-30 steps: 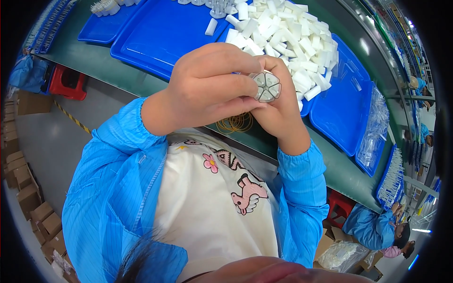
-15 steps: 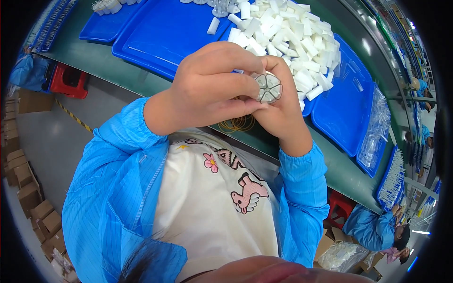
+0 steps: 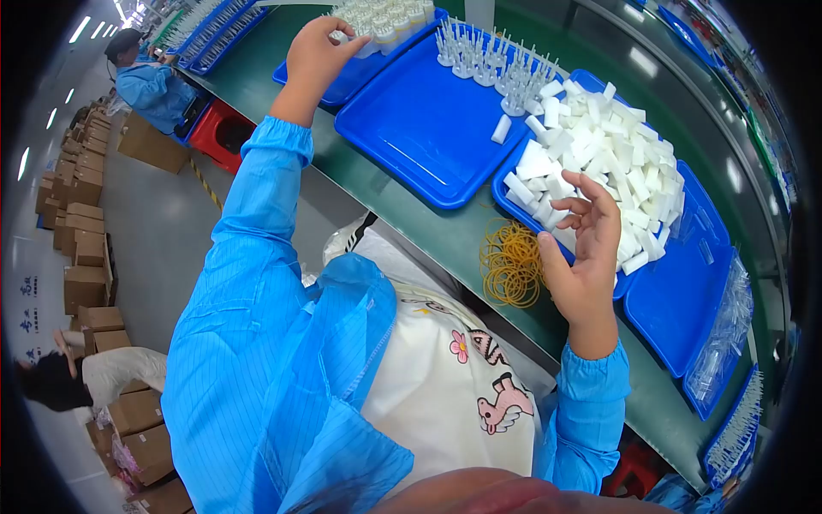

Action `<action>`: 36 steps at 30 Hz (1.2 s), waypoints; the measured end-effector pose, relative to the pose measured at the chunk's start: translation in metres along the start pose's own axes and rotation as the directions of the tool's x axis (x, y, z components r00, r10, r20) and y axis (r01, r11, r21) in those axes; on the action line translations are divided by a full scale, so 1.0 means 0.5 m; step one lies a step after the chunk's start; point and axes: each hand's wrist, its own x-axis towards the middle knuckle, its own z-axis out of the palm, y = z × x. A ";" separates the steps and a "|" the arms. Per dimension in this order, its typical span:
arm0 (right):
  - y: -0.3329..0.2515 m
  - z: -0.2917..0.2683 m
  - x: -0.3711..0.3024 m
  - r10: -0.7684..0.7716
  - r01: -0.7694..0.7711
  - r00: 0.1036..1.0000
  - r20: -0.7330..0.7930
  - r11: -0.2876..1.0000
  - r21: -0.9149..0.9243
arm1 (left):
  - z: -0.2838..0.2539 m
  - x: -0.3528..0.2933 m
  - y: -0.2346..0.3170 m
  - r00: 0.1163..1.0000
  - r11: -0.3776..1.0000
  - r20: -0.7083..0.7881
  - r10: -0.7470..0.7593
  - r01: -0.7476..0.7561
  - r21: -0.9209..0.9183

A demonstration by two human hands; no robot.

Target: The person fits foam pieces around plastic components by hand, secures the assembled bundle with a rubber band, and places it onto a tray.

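At the far left of the bench my left hand [image 3: 321, 53] pinches a small round bundle of white pieces [image 3: 341, 37] between thumb and fingers, partly hidden by them. It is at the edge of a group of similar round white bundles [image 3: 385, 19] in a blue tray. My right hand [image 3: 591, 248] is open and holds nothing, its fingers spread and slightly curled over the near side of a heap of white foam-like blocks [image 3: 629, 158]. Just left of it on the bench lies a pile of yellow rubber bands [image 3: 511, 264].
A wide blue tray [image 3: 419, 137] carries clear stemmed plastic parts [image 3: 488, 60] and a lone white block [image 3: 501, 128]. Rightward are another blue tray [image 3: 672, 304], clear plastic pieces [image 3: 721, 330] and a tray of spiky white parts [image 3: 736, 428]. A red stool [image 3: 218, 133] and a co-worker [image 3: 150, 90] are at left.
My hands were together on a round segmented piece in front of me. The left has moved away to the far-left tray; the right has let go and opened near the white blocks. The view has turned left.
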 end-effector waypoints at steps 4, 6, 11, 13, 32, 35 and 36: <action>0.007 0.001 0.004 0.022 -0.022 1.000 0.000 1.000 -0.012 | 0.037 0.014 -0.080 1.000 0.995 -0.005 -0.019 0.019 0.099; 0.013 -0.001 0.002 0.033 -0.033 0.999 -0.022 0.999 -0.016 | 0.057 0.014 -0.098 0.999 0.995 -0.015 0.037 -0.035 0.096; 0.016 0.003 0.001 0.017 -0.018 1.000 -0.023 1.000 -0.024 | 0.059 0.003 -0.110 0.999 0.989 -0.033 -0.018 0.023 0.147; 0.014 0.002 0.001 0.030 -0.031 0.999 -0.013 0.998 -0.062 | 0.059 -0.003 -0.109 0.999 0.991 -0.016 -0.052 0.054 0.124; 0.010 0.006 0.000 0.007 -0.007 1.000 0.000 0.997 -0.082 | 0.070 -0.018 -0.124 0.993 0.992 -0.086 -0.083 0.073 -0.104; 0.004 0.010 0.002 0.022 -0.023 1.000 -0.012 0.998 -0.063 | 0.078 -0.006 -0.128 0.998 0.980 -0.024 -0.064 0.058 -0.188; 0.005 0.005 0.004 0.021 -0.017 0.999 0.033 0.993 -0.116 | 0.079 -0.007 -0.130 0.998 0.981 -0.025 -0.065 0.059 -0.186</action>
